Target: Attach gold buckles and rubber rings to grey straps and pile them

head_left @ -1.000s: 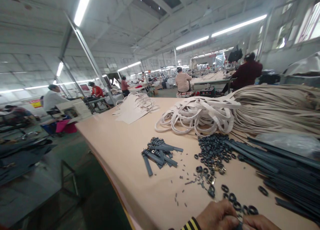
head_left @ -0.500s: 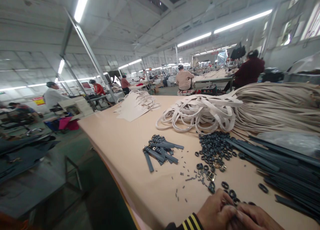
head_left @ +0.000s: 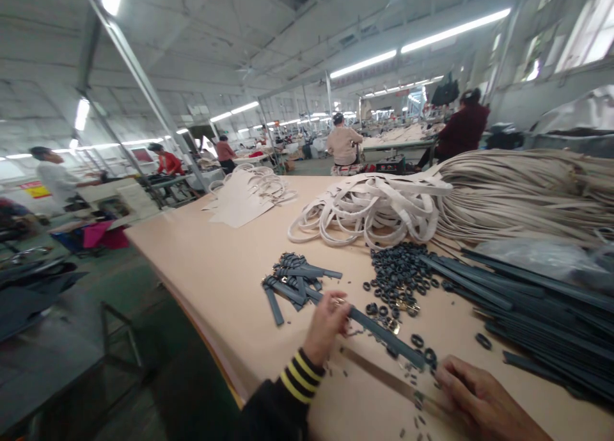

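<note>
My left hand [head_left: 329,322] is closed around a dark blue-grey strap [head_left: 381,331], with a bit of gold metal at the fingers. The strap slants above the table, its shadow falling below, and one end points toward my right hand [head_left: 472,390]. That hand has its fingers curled together, apart from the strap end; anything inside them is hidden. Beyond my left hand lies a bunch of short dark straps with gold buckles [head_left: 292,281]. A heap of small dark loops [head_left: 400,265] sits farther back, with a few loose loops [head_left: 417,341] near the strap's end.
Long dark strips [head_left: 542,332] cover the table's right side. Behind are looped white straps [head_left: 369,214], a large beige strap bundle [head_left: 522,191] and pale flat pieces [head_left: 242,201]. Small dark bits dot the tan table [head_left: 192,242]. Other people [head_left: 343,140] work in the background.
My hands were together at the lower right; now they are apart. My left hand has moved left and forward with the strap stretched out. The view has shifted slightly right.
</note>
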### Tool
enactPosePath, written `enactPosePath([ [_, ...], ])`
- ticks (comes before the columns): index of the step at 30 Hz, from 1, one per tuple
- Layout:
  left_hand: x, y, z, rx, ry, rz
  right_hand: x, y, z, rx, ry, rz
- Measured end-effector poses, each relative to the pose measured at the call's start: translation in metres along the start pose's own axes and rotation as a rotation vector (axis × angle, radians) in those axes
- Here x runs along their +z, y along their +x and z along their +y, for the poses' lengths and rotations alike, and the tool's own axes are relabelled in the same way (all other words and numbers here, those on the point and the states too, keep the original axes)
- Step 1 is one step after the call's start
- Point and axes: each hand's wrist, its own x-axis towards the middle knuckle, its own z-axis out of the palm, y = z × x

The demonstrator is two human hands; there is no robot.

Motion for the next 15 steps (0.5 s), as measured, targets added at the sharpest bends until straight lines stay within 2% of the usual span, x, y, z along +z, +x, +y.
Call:
enactPosePath([
  [2, -0.049, 0.023, 0.021, 0.024, 0.212, 0.031, -0.005, 0.001, -0.007, 0.025, 0.048, 0.046],
  [4, -0.101, 0.052, 0.031, 0.03, 0.357, 0.087, -0.008, 0.004, -0.01, 0.024, 0.055, 0.113],
  [6, -0.147, 0.083, 0.029, -0.011, 0.509, 0.141, -0.011, 0.009, -0.008, 0.007, -0.009, 0.195],
  [8, -0.18, 0.107, 0.022, -0.077, 0.653, 0.203, -0.015, 0.012, -0.003, 0.0, -0.109, 0.285],
  [9, -0.189, 0.116, 0.019, -0.079, 0.734, 0.226, -0.018, 0.012, 0.0, -0.001, -0.173, 0.335],
  [11, -0.197, 0.125, 0.015, -0.041, 0.954, 0.3, -0.03, 0.012, 0.005, 0.002, -0.319, 0.451],
  [15, -0.183, 0.121, 0.012, -0.014, 1.303, 0.494, -0.065, 0.001, 0.021, 0.048, -0.578, 0.713],
])
